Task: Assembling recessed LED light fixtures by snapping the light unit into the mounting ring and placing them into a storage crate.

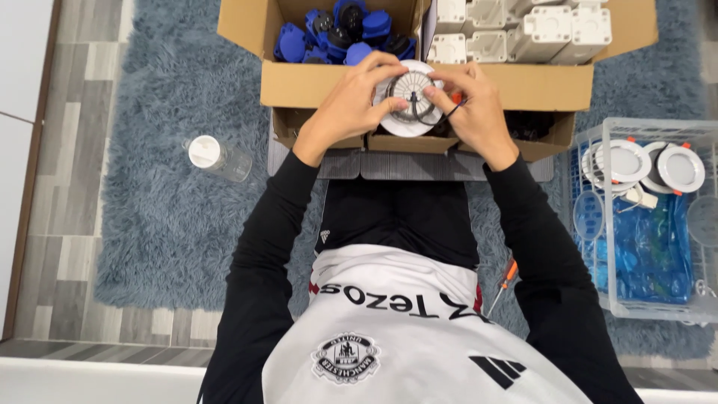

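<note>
Right now you have one round white downlight (pixel 410 103) held up in front of the cardboard box (pixel 314 84), its finned back facing you and a black wire looping across it. Your left hand (pixel 351 105) grips the lamp's left edge with its fingers (pixel 389 69) curled over the top rim, clamped on the housing; your right hand (pixel 475 112) holds the right edge, its fingers closed on the rim and pinching at the wire near a small orange clip. Judging by that grip, this unit is mid-assembly: the wire looks not yet settled, though whether it is fully seated I cannot tell from this angle. As for what is done, the clear plastic crate (pixel 598 224) on your right holds a few finished-looking white downlights (pixel 647 164) lying face up beside some blue plastic bags, so a small batch seems complete. What is left looks larger: the box's left compartment is still heaped with blue connector parts (pixel 333 34), and its right compartment is packed with white rectangular driver boxes (pixel 523 34), both apparently well stocked. A screwdriver with an orange handle (pixel 507 278) lies on the grey shaggy rug (pixel 157 224) by your right elbow, apart from both hands, and a clear bottle with a white cap (pixel 217 157) lies on its side to your left, also untouched.
</note>
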